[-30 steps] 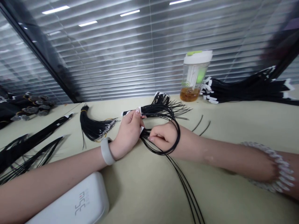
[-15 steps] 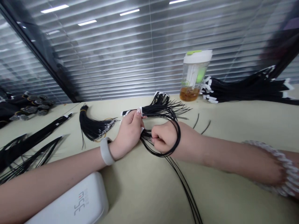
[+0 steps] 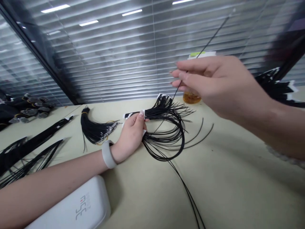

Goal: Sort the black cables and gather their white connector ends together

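Observation:
My left hand (image 3: 130, 135) rests on the beige table (image 3: 226, 178), fingers closed on a bundle of thin black cords (image 3: 166, 127) with white tags at its end. The bundle loops and fans out to the right of that hand. My right hand (image 3: 214, 84) is raised well above the table, fingers pinched on a single black cord (image 3: 207, 43) that runs taut from the bundle up past the fingertips toward the upper right. More cords trail off toward the bottom edge.
A tied black tassel of cords (image 3: 95, 128) lies left of my left hand. More black cord bundles lie at far left (image 3: 28, 152) and back right (image 3: 286, 92). A lidded cup (image 3: 194, 95) with amber liquid stands behind my right hand. A white case (image 3: 78, 206) sits bottom left.
My right hand left the looped bundle beside my left hand and rose up and to the right, drawing one cord out with it. The left hand stayed put.

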Available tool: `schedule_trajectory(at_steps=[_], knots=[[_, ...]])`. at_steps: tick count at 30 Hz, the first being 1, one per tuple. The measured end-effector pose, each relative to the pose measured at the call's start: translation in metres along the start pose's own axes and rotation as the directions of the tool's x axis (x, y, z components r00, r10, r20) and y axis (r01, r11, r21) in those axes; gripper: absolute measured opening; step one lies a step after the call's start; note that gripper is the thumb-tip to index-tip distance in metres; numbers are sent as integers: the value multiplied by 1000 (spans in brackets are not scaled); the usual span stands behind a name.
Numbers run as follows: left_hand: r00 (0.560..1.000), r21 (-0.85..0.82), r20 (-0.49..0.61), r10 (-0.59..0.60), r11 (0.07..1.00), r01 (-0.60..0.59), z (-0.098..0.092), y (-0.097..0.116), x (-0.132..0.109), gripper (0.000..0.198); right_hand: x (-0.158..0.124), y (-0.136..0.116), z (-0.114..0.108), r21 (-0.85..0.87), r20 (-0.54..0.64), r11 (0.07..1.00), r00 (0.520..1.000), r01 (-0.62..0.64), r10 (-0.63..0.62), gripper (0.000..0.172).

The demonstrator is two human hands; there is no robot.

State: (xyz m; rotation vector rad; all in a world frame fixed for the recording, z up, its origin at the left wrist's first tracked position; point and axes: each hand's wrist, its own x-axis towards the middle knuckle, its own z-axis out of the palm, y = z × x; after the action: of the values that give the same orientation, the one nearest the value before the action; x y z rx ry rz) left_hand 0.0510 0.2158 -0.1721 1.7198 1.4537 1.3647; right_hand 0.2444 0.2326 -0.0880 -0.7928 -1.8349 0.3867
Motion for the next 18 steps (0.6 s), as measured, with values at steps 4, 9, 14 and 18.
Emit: schedule_trajectory(at_steps=[4, 9, 14, 18], knots=[[1000, -9, 22, -13, 1000, 13, -1, 0, 0, 36, -14, 7, 24, 228, 69, 948, 975, -223, 213, 36], [999, -12, 50, -14, 1000, 15, -1, 1, -1, 37, -33, 36, 47, 86, 299, 969, 934, -231, 196, 28], [999, -21, 51, 3, 1000, -2, -1, -3, 0, 36, -39, 49, 53, -61, 267, 964, 926, -259, 266, 24], [999, -26, 38, 6, 1000, -5, 0, -7, 0, 36, -43, 55, 56, 77, 240, 930, 912, -359, 333, 32]])
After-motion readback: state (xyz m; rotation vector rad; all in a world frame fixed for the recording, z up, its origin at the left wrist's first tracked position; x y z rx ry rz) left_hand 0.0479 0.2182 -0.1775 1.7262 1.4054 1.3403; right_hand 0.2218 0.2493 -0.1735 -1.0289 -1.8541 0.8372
